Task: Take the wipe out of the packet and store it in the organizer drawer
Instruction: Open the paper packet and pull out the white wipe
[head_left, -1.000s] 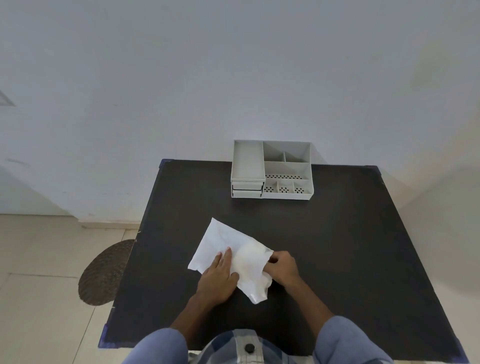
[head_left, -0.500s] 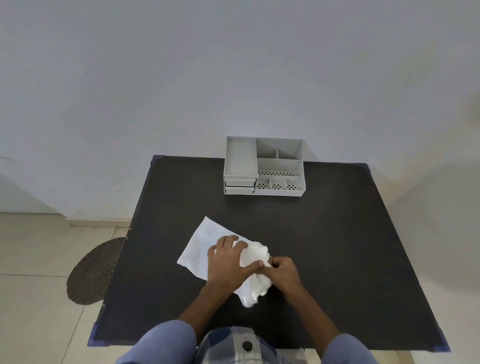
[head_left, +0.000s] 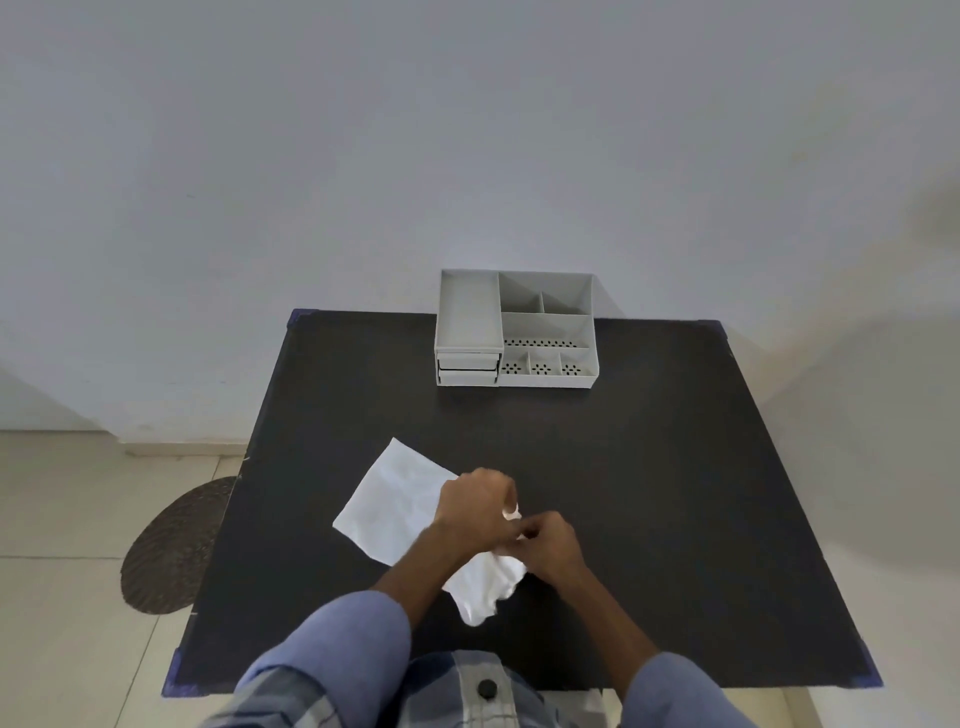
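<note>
Both hands work a white wipe (head_left: 400, 506) on the black table (head_left: 649, 467).
Left hand (head_left: 475, 512) and right hand (head_left: 550, 543) pinch its bunched near edge together.

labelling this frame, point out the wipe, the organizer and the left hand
wipe (head_left: 387, 501), head view, flat left part
organizer (head_left: 545, 383), head view, front wall
left hand (head_left: 475, 506), head view, back of hand

Bare black table (head_left: 649, 467) between wipe (head_left: 395, 504) and organizer (head_left: 517, 330), nothing across.
</note>
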